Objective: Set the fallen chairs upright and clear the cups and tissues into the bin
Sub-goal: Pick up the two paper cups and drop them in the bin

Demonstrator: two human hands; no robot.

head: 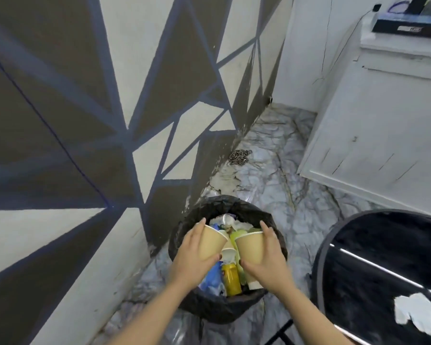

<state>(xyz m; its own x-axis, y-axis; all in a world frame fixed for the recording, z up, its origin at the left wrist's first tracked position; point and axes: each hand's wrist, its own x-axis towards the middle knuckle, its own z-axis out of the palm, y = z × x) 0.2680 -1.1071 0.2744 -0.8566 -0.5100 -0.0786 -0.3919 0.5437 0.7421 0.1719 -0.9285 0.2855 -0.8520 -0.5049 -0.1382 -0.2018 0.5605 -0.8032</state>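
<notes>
Over the bin (204, 308), which has a black liner, I hold two tan paper cups. My left hand (192, 260) grips the left cup (210, 242), and my right hand (269, 257) grips the right cup (250, 247). Both cups tilt inward above the bin's opening. Inside the bin lie a yellow bottle (230, 278), a blue wrapper (213, 277), a small white cup and crumpled white paper. A white tissue (414, 313) lies on the round black table (383, 270) at the lower right. No chair is in view.
A wall painted with grey, brown and cream triangles runs along the left, close to the bin. A white cabinet (373, 125) stands at the right. A small chain (239, 156) lies on the marble floor by the wall.
</notes>
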